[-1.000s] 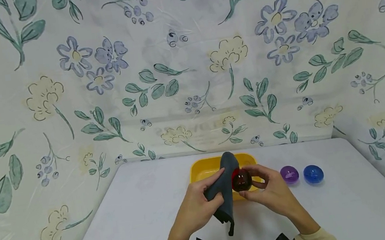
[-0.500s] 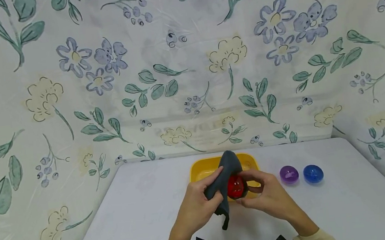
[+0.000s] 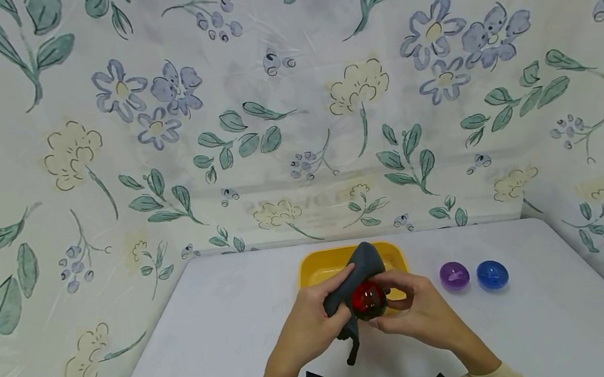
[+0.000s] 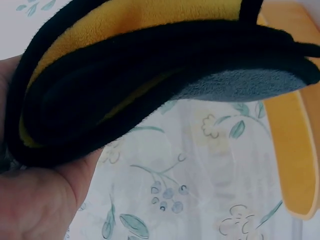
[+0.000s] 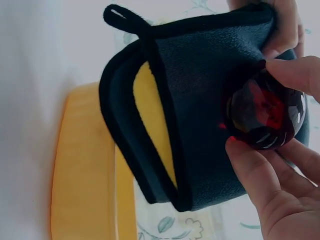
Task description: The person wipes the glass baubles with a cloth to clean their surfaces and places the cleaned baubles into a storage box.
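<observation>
My left hand (image 3: 313, 324) grips a folded grey cloth (image 3: 365, 262) with black edging and a hanging loop. Its yellow inner side shows between the folds in both wrist views. Fingers and thumb of my right hand (image 3: 422, 306) hold a glossy, see-through red ball (image 3: 368, 300) against the cloth's grey face. In the right wrist view the thumb is at one side of the ball (image 5: 267, 110) and the fingertips are at the other. Both hands are raised in front of a yellow plastic tray (image 3: 319, 266), which they and the cloth partly cover.
Right of the tray, a purple ball (image 3: 454, 275) and a blue ball (image 3: 493, 275) lie side by side on the white table (image 3: 212, 335). A floral-patterned sheet (image 3: 291, 90) hangs behind and at both sides of the table.
The red ball has turned in my right fingers and shifted slightly left and down across the cloth. The cloth's top end has tipped to the right. My left hand keeps its grip.
</observation>
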Demonstrator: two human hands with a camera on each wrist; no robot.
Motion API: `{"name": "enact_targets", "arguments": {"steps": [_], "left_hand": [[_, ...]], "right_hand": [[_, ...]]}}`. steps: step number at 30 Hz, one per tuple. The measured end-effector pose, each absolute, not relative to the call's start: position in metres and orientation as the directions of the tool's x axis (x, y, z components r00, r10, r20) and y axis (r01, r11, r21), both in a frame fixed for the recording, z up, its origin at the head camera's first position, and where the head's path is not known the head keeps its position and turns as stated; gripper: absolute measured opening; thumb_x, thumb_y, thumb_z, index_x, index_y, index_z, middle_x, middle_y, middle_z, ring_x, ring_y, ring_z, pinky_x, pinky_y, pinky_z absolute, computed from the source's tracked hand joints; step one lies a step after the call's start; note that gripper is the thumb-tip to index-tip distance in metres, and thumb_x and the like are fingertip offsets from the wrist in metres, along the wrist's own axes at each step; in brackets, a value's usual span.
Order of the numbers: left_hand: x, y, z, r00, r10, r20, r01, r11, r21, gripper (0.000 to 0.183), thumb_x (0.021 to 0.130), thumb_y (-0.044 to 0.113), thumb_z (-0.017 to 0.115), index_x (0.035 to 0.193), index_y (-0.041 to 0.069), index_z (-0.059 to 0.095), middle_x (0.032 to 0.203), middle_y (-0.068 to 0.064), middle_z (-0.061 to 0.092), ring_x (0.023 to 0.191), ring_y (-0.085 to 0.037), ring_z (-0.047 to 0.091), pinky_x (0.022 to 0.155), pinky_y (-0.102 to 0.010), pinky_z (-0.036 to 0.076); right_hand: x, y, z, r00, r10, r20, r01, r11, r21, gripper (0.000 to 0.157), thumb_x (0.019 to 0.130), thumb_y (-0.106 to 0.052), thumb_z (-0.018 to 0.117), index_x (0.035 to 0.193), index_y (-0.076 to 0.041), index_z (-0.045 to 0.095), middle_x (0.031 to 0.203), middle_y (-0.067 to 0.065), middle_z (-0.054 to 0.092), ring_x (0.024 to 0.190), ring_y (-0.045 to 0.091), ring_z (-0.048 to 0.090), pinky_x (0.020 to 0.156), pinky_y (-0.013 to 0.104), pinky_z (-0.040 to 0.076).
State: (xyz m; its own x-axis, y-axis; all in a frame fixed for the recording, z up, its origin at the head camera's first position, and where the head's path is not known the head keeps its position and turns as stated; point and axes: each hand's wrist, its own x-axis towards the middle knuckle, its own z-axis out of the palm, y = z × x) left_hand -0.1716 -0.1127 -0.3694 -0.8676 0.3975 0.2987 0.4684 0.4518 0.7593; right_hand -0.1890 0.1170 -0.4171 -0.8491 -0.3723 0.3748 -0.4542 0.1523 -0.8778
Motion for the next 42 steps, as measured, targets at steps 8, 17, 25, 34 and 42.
{"name": "enact_targets", "arguments": {"steps": [8,17,25,34,42], "left_hand": [[-0.1745,-0.1156,-0.3715,-0.865,0.432,0.255,0.452,0.450,0.770,0.061,0.092,0.001,0.059,0.152,0.012,0.053,0.124,-0.014,0.070,0.060,-0.003,0.052,0.055,-0.020,0.049],[-0.1743,-0.1141,-0.3722,-0.869,0.447,0.212,0.424,0.454,0.783,0.066,0.091,0.000,0.058,0.156,0.011,0.047,0.104,-0.011,0.068,0.056,-0.003,0.046,0.052,-0.019,0.043],[-0.1748,-0.1120,-0.3709,-0.877,0.440,0.194,0.406,0.464,0.787,0.070,0.090,0.002,0.058,0.157,0.016,0.046,0.133,-0.016,0.067,0.058,-0.005,0.052,0.053,-0.021,0.048],[-0.1751,-0.1095,-0.3746,-0.879,0.418,0.229,0.413,0.430,0.803,0.074,0.090,0.004,0.060,0.158,0.024,0.043,0.152,-0.012,0.057,0.083,-0.015,0.064,0.068,-0.021,0.055],[-0.1755,-0.1087,-0.3745,-0.887,0.405,0.220,0.376,0.359,0.854,0.071,0.090,0.001,0.058,0.157,0.021,0.046,0.152,-0.014,0.056,0.096,-0.020,0.064,0.072,-0.020,0.054]], "right_hand": [[-0.1871,0.1185,-0.4148,-0.829,-0.370,0.419,-0.487,0.109,-0.867,0.054,0.079,-0.009,0.086,0.129,-0.014,0.068,0.127,0.013,0.070,0.106,0.025,0.073,0.084,0.032,0.063],[-0.1888,0.1189,-0.4167,-0.825,-0.324,0.463,-0.519,0.108,-0.848,0.057,0.077,-0.006,0.087,0.129,-0.014,0.068,0.125,0.012,0.070,0.107,0.014,0.070,0.084,0.029,0.063],[-0.1893,0.1214,-0.4178,-0.857,-0.257,0.447,-0.495,0.170,-0.852,0.058,0.077,-0.010,0.088,0.131,-0.015,0.067,0.127,0.011,0.069,0.113,0.013,0.068,0.087,0.029,0.062],[-0.1932,0.1240,-0.4121,-0.905,-0.197,0.378,-0.409,0.155,-0.899,0.059,0.080,-0.010,0.086,0.135,-0.012,0.065,0.134,0.013,0.067,0.122,0.036,0.066,0.092,0.033,0.061],[-0.1966,0.1265,-0.4121,-0.911,-0.199,0.360,-0.394,0.171,-0.903,0.061,0.083,-0.010,0.084,0.139,-0.006,0.061,0.140,0.017,0.062,0.126,0.042,0.063,0.095,0.037,0.060]]}}
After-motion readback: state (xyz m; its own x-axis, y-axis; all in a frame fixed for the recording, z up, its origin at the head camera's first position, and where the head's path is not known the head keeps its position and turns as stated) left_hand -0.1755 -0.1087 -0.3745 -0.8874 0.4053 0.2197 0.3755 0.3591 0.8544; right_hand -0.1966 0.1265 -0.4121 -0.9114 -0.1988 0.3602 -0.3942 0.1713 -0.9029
